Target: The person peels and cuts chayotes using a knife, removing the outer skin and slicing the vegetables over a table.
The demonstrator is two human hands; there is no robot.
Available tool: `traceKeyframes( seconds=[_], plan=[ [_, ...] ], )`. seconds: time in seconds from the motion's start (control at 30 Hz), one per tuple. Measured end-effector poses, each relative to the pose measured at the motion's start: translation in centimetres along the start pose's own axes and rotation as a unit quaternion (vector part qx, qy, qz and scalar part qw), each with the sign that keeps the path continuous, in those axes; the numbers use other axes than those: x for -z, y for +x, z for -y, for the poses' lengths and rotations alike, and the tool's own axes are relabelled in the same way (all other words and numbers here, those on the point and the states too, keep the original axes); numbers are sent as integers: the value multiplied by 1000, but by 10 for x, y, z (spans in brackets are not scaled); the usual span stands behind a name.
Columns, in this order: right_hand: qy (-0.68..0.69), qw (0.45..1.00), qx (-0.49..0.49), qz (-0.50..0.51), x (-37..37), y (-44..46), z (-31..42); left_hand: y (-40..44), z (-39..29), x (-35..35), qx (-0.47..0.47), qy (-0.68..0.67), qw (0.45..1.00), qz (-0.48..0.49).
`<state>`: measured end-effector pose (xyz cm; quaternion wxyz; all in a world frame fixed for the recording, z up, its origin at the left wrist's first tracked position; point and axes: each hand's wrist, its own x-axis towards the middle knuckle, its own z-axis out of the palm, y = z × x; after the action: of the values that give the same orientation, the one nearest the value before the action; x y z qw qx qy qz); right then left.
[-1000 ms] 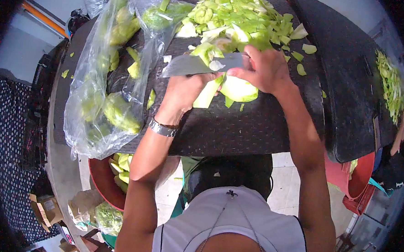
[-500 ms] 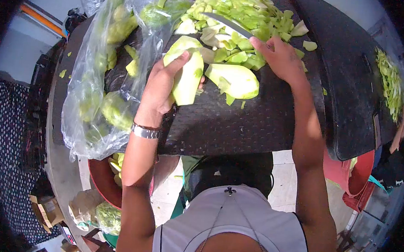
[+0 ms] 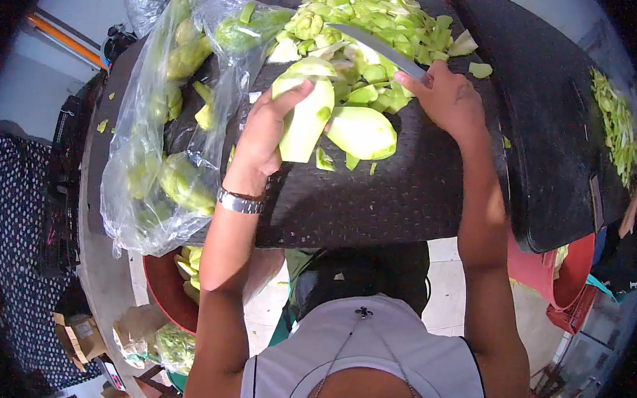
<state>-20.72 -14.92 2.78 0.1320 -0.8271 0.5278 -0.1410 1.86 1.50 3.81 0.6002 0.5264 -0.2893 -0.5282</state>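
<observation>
Left hand (image 3: 263, 129) clasping, right hand (image 3: 453, 99) curled

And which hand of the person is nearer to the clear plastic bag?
Left. The left hand, gripping peeled chayote, is just right of the plastic bag; the right hand, holding a knife, is farther right, beside the heap of cut pieces.
</observation>
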Motion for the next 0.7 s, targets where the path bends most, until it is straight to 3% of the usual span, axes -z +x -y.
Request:
traceKeyframes(
  seconds=[0.07,0.17,0.27,0.37,0.47,0.57,0.67,0.7],
  plan=[
    [40,999,-20,20,6,1,1,3,1,-3,9,-13,998,-56],
    [98,994,33,25,8,-6,10,4,-4,-4,22,48,997,-54],
    [27,986,162,12,7,-12,11,3,0,-9,-16,87,995,-50],
    [-116,990,65,-35,-5,-5,3,-3,2,-11,-20,81,996,-42],
    [-73,995,43,-48,-1,0,-10,-1,3,-8,-1,64,997,-41],
    [-44,995,85,-20,5,-3,-6,5,11,-3,-4,42,999,-27],
    [-105,986,125,32,6,-8,7,4,8,-5,17,-6,1000,-22],
    [-133,986,96,24,5,-8,6,2,6,-7,31,-25,999,-25]
  ],
)
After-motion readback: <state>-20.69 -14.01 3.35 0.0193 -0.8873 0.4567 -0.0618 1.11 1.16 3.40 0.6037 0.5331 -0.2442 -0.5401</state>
